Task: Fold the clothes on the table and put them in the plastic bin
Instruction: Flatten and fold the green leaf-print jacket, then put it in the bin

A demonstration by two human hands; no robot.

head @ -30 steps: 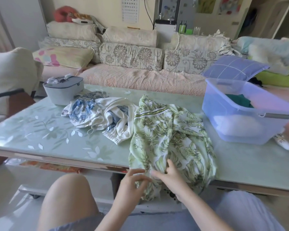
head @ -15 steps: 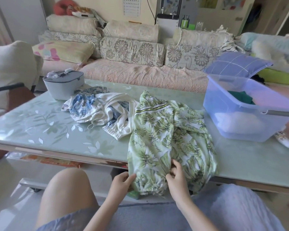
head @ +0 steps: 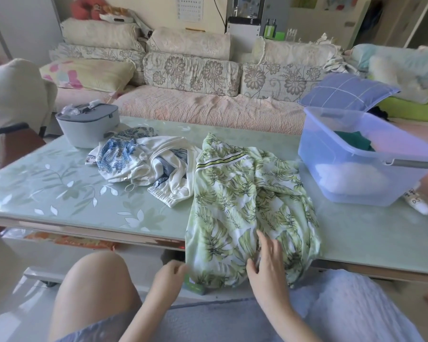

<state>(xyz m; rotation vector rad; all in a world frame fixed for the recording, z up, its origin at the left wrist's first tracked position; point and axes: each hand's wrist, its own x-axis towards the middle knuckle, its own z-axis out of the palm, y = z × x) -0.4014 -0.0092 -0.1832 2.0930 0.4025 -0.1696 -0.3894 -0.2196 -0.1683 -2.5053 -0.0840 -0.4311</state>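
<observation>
A green leaf-print garment point(head: 242, 201) lies spread on the glass table point(head: 59, 193), its lower end hanging over the near edge. My left hand point(head: 169, 276) pinches the garment's lower left hem below the table edge. My right hand point(head: 267, 260) rests flat on the cloth near the lower right, fingers spread. A crumpled white and blue paisley garment point(head: 143, 164) lies to the left of the green one. The translucent plastic bin point(head: 363, 159) stands at the right of the table with dark green and white clothes inside.
A grey lidded box point(head: 87, 124) sits at the table's back left. A small white tube point(head: 416, 202) lies beside the bin. A sofa with floral cushions point(head: 190, 72) runs behind the table. My bare knee point(head: 94, 287) is below the near edge.
My hands have spread apart along the garment's lower edge: the left went to the left hem, the right opened flat on the cloth. The garment lies wider and flatter.
</observation>
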